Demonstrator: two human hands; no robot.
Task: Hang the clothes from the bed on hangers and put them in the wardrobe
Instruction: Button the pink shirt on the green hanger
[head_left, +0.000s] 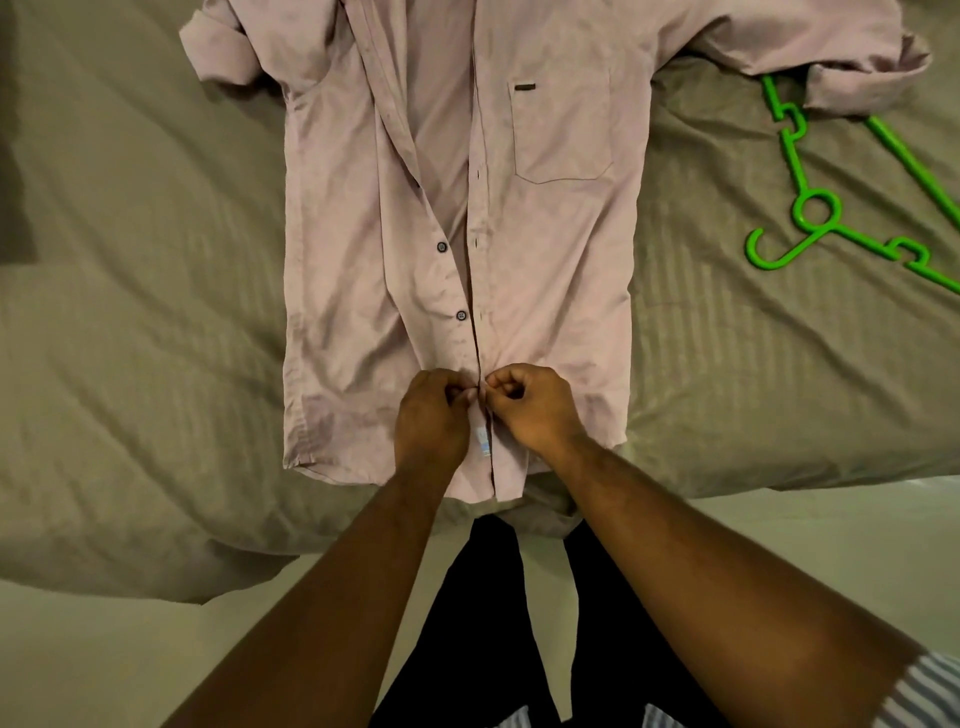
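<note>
A pale pink button-up shirt (550, 249) lies flat on the bed, front up, hem toward me, its placket open higher up with two dark buttons showing. My left hand (431, 415) pinches the left edge of the placket near the hem. My right hand (535, 405) pinches the right edge directly opposite, and the two hands almost touch. The button between the fingers is hidden. A bright green plastic hanger (810, 218) lies on the bed to the right of the shirt, its far arm partly under the shirt's sleeve.
An olive-grey striped bedsheet (145, 322) covers the bed, whose near edge runs just below the shirt hem. Pale floor (779, 530) lies in front of it, where my dark trouser legs stand. No wardrobe is in view.
</note>
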